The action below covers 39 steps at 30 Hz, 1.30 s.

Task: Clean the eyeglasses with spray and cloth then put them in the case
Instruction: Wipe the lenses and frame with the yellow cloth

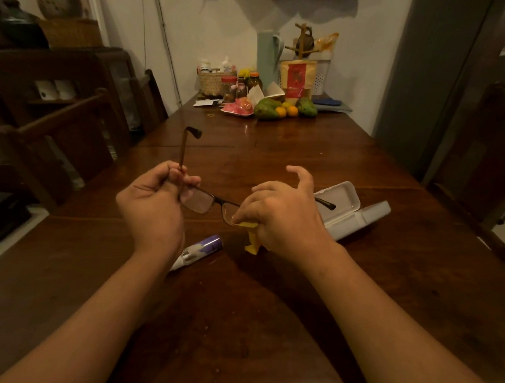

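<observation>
Flanking the eyeglasses lie spray bottle and case.

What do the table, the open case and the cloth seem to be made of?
Table: dark polished wood; grain and glossy reflections show. Case: probably hard white plastic, smooth and matte. Cloth: soft yellow fabric; it hangs in limp folds.

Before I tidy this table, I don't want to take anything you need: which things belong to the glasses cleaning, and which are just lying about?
In use: eyeglasses, yellow cloth, spray bottle, open case.
Lying about: fruit, jars, woven basket, pale pitcher, red pouch.
</observation>
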### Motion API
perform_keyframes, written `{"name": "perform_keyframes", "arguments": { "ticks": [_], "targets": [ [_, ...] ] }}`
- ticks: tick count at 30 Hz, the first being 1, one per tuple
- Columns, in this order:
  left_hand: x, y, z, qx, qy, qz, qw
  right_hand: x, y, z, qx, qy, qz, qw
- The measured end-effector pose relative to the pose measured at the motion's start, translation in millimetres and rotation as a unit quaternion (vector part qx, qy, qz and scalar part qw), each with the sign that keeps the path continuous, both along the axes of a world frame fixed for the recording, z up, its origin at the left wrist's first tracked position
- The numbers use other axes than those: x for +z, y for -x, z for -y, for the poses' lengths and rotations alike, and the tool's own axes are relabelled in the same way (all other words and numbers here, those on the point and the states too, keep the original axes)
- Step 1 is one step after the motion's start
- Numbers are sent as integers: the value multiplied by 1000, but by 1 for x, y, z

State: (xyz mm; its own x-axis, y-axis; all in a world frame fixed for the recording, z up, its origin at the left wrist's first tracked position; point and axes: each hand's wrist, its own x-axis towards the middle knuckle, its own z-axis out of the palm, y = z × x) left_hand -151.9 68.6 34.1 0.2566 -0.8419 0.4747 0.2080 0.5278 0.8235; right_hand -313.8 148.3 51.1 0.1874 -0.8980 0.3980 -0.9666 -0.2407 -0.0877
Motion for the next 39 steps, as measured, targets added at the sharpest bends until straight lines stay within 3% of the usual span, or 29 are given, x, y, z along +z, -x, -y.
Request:
{"name": "perform_keyframes", "arguments": {
  "ticks": [7,12,20,23,27,31,35,39],
  "targets": [
    [-2,-2,3,-3,-8,-12,1000,-9,-3,1,50,24,61,997],
    [-3,0,3,-7,-5,-5,1000,-5,4,3,24,-2,38,999],
    [-9,9,0,-15,-13,7,1000,-19,-4,13,-38,8,181,983],
    [-7,6,1,-15,-21,-4,1000,-21,-1,14,0,-42,165,985],
    [-3,-1,2,-13,-13,14,1000,-12,1,15,5,-102,71,992],
    [-2,-2,3,-18,1,21,1000,-9,5,15,-32,-57,33,997],
    [-8,3,2,-26,-2,17,1000,-18,0,14,-6,30,99,995],
    [-7,3,1,-26,-6,24,999,-18,1,14,70,-38,169,982]
  ]
}}
